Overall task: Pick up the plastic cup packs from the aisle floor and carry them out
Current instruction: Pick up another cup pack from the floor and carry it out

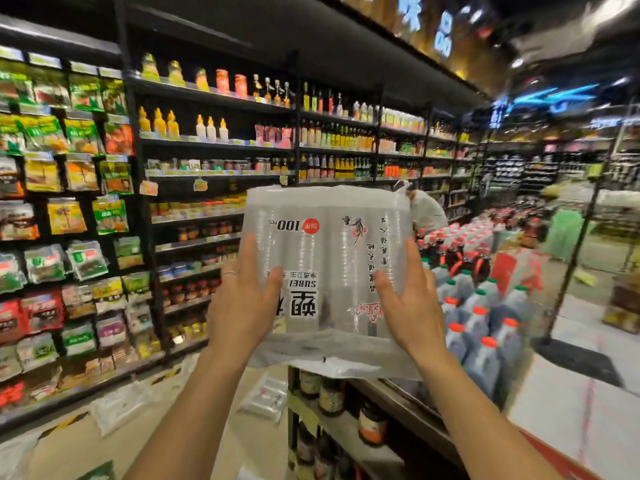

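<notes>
The cup pack (pixel 325 258) is up off the aisle floor (pixel 83 452), pressed between the two hands at chest height. The left hand (pixel 242 299) lies flat against its left edge and the right hand (pixel 412 306) against its right. On both, the fingers are nearly straight and point up, and each thumb lies across the face nearest the person. Nothing is curled under the pack; it is held only by squeeze from the sides.

To carry it well, the squeeze probably needs to stay even. The film looks slick and the cups inside look thin, so too much pressure could crush them and too little could let the pack slide down. Sliding one palm beneath the loose wrap at the bottom would likely make the walk out safer.

The stacks of cups stand upright between the palms, so the pack's long axis appears to run from the wrists towards the fingertips. The printing is upside down, so its printed top points down towards the wrists.

Below the left hand, a second pack (pixel 265 398) and a third pack (pixel 117 408) lie on the floor, not yet lifted.
</notes>
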`<state>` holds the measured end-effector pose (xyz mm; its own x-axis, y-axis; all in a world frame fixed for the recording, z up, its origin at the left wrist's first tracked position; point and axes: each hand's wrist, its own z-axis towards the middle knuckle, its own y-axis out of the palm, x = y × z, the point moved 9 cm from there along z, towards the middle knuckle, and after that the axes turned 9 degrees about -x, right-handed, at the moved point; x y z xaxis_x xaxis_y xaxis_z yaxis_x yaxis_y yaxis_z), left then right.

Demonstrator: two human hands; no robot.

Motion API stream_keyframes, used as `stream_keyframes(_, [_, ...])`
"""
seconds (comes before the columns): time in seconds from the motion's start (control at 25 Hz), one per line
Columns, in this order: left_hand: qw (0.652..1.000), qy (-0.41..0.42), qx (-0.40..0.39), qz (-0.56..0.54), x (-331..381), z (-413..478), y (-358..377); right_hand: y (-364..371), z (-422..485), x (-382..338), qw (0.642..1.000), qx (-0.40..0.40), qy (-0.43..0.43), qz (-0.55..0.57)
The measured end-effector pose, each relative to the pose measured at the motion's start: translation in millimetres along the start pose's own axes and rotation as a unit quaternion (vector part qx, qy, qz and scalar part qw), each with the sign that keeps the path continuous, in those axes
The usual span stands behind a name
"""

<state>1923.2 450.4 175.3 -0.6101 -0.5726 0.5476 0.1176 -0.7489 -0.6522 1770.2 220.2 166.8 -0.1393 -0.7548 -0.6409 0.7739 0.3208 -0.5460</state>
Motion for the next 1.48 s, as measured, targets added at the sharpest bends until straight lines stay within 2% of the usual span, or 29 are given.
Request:
stream_keyframes(0.32, [0.983, 0.118, -0.109, -0.09, 170, -50, 86, -184, -77, 82, 0.982, 0.111, 0.112, -0.099])
stream_keyframes(0.64, [0.929, 0.251, -0.191, -0.192, 378, -180, 157, -392, -208, 163, 0.941, 0.197, 0.206, -0.181])
stream_keyframes(0.92, [0.873, 0.294, -0.293, -0.254, 562, -350, 196, -591, -363, 215, 0.892, 0.256, 0.282, -0.243])
stream_keyframes(1.24, [0.79, 0.359, -0.378, -0.322, 725, -513, 207, -752, -520, 227, 0.819, 0.352, 0.338, -0.302])
stream_keyframes(1.48, [0.735, 0.431, -0.399, -0.339, 837, -626, 222, -845, -620, 241, 0.753, 0.411, 0.385, -0.34])
